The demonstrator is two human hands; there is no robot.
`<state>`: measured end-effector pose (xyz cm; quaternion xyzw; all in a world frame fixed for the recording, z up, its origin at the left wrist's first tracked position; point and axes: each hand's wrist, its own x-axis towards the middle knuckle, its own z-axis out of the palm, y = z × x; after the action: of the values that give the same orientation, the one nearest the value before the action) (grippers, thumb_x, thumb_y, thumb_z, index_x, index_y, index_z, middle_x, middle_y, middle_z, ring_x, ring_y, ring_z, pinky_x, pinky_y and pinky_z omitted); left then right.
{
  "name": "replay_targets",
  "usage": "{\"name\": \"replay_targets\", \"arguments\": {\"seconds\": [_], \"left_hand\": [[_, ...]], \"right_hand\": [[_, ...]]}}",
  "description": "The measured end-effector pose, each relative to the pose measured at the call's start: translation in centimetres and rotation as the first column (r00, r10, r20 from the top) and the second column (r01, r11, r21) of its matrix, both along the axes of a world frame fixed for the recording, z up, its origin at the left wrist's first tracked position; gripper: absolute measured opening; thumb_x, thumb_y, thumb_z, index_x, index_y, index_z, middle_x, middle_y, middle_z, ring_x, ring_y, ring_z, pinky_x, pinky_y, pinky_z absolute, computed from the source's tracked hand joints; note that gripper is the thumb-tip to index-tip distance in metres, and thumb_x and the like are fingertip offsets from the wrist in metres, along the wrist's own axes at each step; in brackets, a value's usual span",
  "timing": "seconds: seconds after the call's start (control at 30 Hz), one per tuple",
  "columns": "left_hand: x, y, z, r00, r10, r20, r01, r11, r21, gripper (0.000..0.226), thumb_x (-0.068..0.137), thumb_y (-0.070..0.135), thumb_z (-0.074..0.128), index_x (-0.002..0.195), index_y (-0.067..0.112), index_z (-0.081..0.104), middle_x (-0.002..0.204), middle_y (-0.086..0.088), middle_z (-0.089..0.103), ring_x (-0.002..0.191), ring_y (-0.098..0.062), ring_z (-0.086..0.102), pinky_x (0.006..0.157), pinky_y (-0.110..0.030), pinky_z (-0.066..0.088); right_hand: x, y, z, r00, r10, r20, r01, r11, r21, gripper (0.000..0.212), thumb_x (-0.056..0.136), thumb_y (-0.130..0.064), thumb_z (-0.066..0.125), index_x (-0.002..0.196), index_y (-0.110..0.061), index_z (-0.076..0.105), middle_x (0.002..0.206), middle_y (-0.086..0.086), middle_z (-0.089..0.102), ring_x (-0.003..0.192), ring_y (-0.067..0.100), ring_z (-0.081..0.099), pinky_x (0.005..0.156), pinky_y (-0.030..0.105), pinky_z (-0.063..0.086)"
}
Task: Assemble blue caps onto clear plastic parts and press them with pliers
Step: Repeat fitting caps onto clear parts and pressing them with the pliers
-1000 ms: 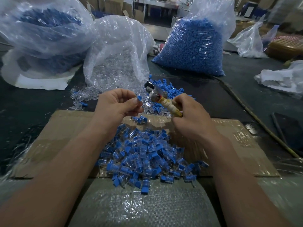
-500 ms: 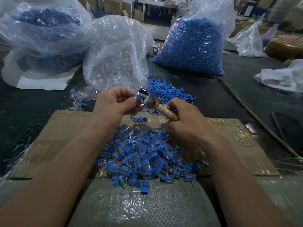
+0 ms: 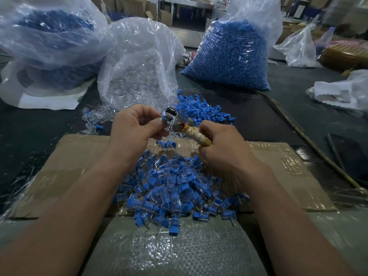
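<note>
One capped part (image 3: 163,119), mostly hidden, pinched by left hand (image 3: 133,128) | right hand (image 3: 223,151) grips pliers (image 3: 192,132) by wrapped handles | jaw gap unclear

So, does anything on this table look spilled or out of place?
Yes. A few clear parts lie spilled on the table beside the open bag. The pliers handle is wrapped in pale tape, perhaps a repair. Nothing else stands out.
</note>
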<state>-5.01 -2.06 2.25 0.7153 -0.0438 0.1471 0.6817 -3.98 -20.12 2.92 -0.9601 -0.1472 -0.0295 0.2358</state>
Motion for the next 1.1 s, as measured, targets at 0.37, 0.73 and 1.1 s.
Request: {"name": "replay_targets", "arguments": {"seconds": [0.37,0.73,1.1], "left_hand": [[-0.1,0.8,0.6,0.998,0.013,-0.06,-0.017,0.998,-0.055,0.015,0.076,0.0,0.064,0.074,0.014,0.062,0.062,0.006,0.068,0.059,-0.008,0.065,0.059,-0.02,0.055],[-1.2,0.1,1.1,0.908,-0.356,-0.22,0.374,0.926,0.047,0.006,0.055,0.018,0.072,0.06,0.016,0.07,0.056,-0.002,0.066,0.038,-0.006,0.05,0.036,-0.013,0.039],[0.4,1.6,0.1,0.985,0.028,-0.171,-0.02,0.999,0.045,0.007,0.082,0.01,0.062,0.078,0.015,0.066,0.066,-0.001,0.069,0.043,-0.001,0.053,0.041,-0.01,0.04]], "right_hand": [[0.9,-2.0,0.6,0.992,-0.024,-0.12,0.028,0.999,0.029,0.037,0.069,-0.013,0.07,0.103,-0.026,0.064,0.084,-0.01,0.058,0.08,0.011,0.054,0.068,0.028,0.046],[1.3,-2.7,0.0,0.975,-0.034,-0.218,0.036,0.999,0.004,0.038,0.056,-0.041,0.084,0.083,-0.035,0.058,0.078,-0.021,0.056,0.074,-0.002,0.051,0.066,0.026,0.045],[1.3,-2.9,0.2,0.927,-0.026,-0.373,0.023,1.0,-0.014,0.068,0.061,-0.035,0.083,0.121,-0.03,0.053,0.085,-0.026,0.043,0.079,-0.002,0.043,0.063,0.021,0.032]]}}
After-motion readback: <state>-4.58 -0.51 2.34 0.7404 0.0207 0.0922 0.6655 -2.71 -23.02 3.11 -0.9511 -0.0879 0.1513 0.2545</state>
